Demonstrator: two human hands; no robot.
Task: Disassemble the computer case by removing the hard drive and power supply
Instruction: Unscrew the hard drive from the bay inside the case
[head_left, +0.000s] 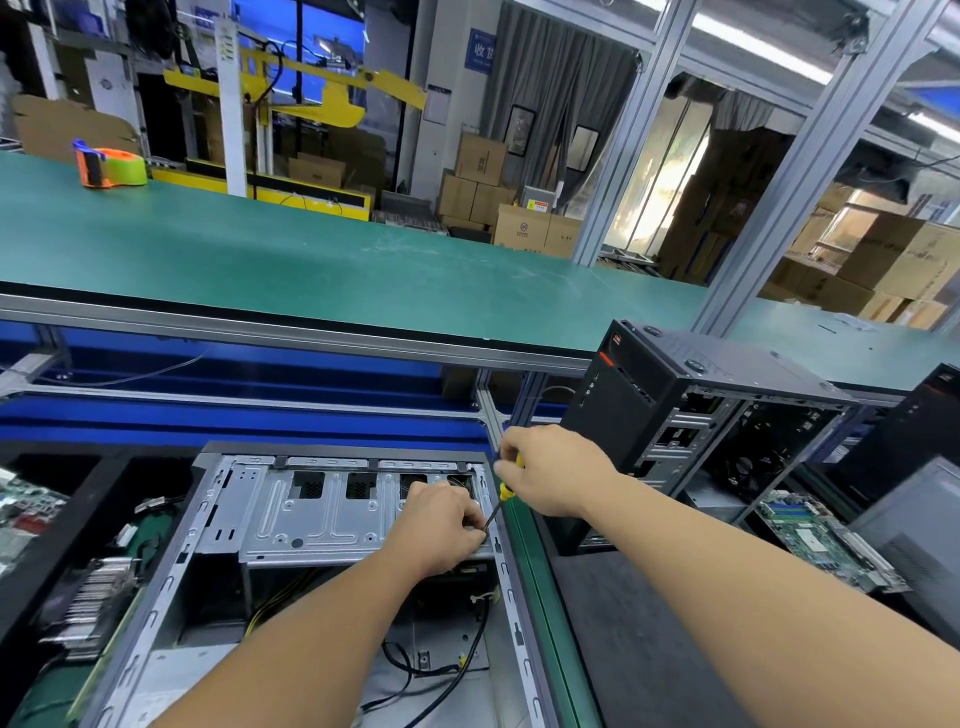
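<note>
Working area: open computer case (291, 561) laid flat, below the green bench (311, 260)
Left hand (441, 525): fingers curled at drive cage (332, 514); grip hidden
Right hand (550, 475): clamped on screwdriver (505, 491)
Nearby: second case (691, 410) upright at right, loose board (821, 540), tape dispenser (106, 166)
Room: stacked cartons (483, 192)

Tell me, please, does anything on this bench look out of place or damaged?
Nothing looks damaged. Loose circuit boards lie beside the stripped black tower, as expected in teardown work.

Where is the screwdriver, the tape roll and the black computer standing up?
screwdriver (506, 491): head view, yellow handle below the right hand.
tape roll (111, 167): head view, green side.
black computer (618, 395): head view, front panel.
</note>
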